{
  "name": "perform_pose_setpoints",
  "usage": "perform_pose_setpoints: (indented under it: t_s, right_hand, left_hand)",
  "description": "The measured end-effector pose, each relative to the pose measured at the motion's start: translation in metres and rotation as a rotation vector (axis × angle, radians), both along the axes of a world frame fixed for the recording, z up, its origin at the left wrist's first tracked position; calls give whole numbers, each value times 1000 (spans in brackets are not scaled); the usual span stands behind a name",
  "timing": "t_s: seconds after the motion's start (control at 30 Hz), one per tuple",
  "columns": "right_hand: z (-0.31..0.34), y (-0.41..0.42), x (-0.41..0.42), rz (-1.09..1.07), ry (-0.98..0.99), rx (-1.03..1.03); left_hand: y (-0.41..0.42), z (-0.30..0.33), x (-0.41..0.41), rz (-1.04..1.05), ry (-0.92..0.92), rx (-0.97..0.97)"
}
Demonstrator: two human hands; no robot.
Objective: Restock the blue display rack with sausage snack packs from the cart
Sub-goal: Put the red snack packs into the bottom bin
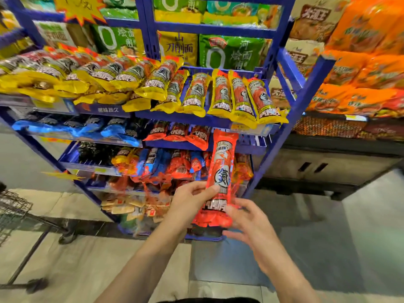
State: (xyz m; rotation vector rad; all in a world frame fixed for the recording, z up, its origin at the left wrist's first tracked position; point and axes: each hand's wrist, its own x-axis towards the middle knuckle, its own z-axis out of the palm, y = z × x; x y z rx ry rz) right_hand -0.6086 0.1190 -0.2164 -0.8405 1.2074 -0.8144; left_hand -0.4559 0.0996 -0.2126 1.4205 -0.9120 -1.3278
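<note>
An upright red sausage snack pack [222,169] is held in front of the blue display rack [305,99]. My left hand [192,202] grips its left side with fingers and thumb near the pack's middle. My right hand [247,221] pinches the lower right end of the same pack. Yellow sausage packs [196,92] lie in a row on the rack's upper tray. Red sausage packs [178,132] sit on the tray below, level with the top of the held pack.
A wire cart [13,213] stands at the left edge, with its wheels on the tiled floor. Blue packs [76,127] fill the left middle tray, and mixed packs fill the lower trays. Green noodle bags [229,51] sit above. Orange bags [360,68] cover a dark shelf on the right.
</note>
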Motion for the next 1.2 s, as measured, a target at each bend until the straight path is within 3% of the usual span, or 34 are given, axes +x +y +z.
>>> perform_pose_setpoints:
  t_s: [0.4,0.57,0.67,0.8,0.87,1.0,1.2]
  right_hand:
    - [11,-8,24,-249,-104,-144]
    - [11,-22,27,-286,-55,-184]
    - [12,-35,26,-287,5,-231]
    - [6,-64,25,-237,121,-295]
    - [1,-82,27,-209,214,-330]
    - [0,-110,35,-159,397,-442]
    - [-8,-135,44,-128,731,-579]
  left_hand:
    - [-41,0,-10,20,33,101]
    - [-44,4,0,-105,-74,51]
    - [-47,10,17,-146,-316,-71]
    - [-62,5,56,43,-1024,-308]
    - [-74,1,73,52,-1253,-391]
    - [-96,-1,92,-53,-1471,-420]
    - [-105,-9,95,-192,-1534,-390]
